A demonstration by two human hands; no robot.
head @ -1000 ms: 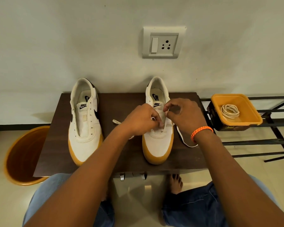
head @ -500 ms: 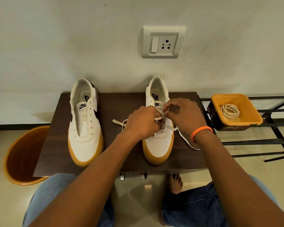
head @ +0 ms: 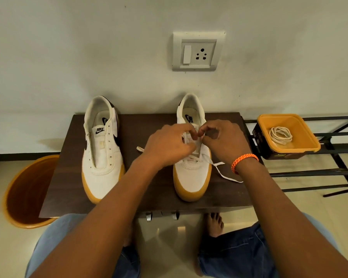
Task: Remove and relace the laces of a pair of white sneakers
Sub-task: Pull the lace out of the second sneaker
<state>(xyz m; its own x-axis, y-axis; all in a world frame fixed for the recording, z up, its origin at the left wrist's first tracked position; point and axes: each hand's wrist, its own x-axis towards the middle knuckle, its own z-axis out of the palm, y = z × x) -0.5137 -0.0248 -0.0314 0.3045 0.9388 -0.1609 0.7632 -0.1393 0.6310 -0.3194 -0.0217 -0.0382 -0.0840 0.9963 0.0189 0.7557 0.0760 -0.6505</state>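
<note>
Two hands work the lace over the right shoe, toe toward the table's near edge.

Right shoe (head: 192, 177) lies lengthwise from near edge to wall edge, directly under both hands. Left hand (head: 169, 145) and right hand (head: 223, 140) each pinch the lace (head: 222, 170) at the upper eyelets; loose ends trail to either side. Left shoe (head: 101, 157) stands laceless near the table's (head: 149, 193) left edge; a spare lace (head: 280, 135) coils in the tub (head: 307, 141).
</note>
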